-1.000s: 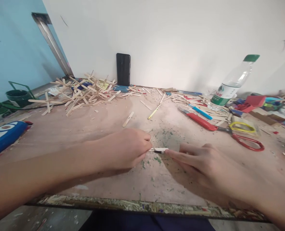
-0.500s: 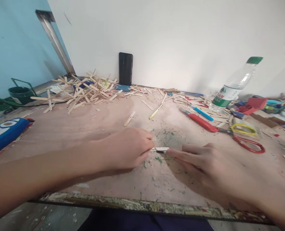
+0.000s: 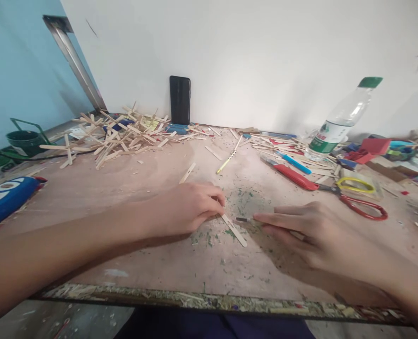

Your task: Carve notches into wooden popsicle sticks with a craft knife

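A wooden craft stick [image 3: 235, 231] is pinched near its far end by my left hand [image 3: 196, 205]. Its free end slants toward the table's front and right, and a small slot shows in it. My right hand [image 3: 309, 230] grips a thin metal blade [image 3: 243, 219], whose short tip points left from the fingers. The rest of that tool is hidden in my palm. Between blade and stick there is a small gap. Green and pale shavings [image 3: 209, 238] lie around both hands. Just beyond my left hand rests another slotted craft stick [image 3: 187, 173].
Loose and joined sticks [image 3: 120, 136] heap at the back left. A phone [image 3: 180, 100] leans on the wall. Right of centre lie a red cutter [image 3: 293, 176], scissors [image 3: 364, 207] and a blue pen-like tool [image 3: 293, 163], with a tilted bottle [image 3: 331, 132] behind.
The craft stick has swung from pointing right to slanting toward the front. My right hand and the blade have drawn back slightly to the right, off the stick.
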### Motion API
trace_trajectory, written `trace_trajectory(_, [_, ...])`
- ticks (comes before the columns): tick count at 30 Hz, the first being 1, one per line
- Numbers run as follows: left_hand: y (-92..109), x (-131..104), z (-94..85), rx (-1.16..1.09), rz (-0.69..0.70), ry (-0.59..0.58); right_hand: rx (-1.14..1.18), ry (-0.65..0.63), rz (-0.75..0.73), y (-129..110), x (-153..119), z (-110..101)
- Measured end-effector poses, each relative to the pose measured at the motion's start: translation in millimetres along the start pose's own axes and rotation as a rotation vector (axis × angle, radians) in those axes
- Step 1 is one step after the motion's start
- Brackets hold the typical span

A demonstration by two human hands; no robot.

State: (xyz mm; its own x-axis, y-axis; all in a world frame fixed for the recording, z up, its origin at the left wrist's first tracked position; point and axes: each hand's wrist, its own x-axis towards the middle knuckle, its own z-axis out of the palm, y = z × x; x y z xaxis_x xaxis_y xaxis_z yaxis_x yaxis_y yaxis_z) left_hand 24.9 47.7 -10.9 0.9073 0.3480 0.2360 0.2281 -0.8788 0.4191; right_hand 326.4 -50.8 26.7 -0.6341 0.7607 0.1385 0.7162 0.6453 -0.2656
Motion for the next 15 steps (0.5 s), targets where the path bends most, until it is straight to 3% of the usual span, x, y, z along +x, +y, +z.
trace_trajectory(15, [1.8, -0.2, 1.0, 0.034, 0.037, -0.034, 0.065, -0.074, 0.024, 1.7, 0.4, 6.1])
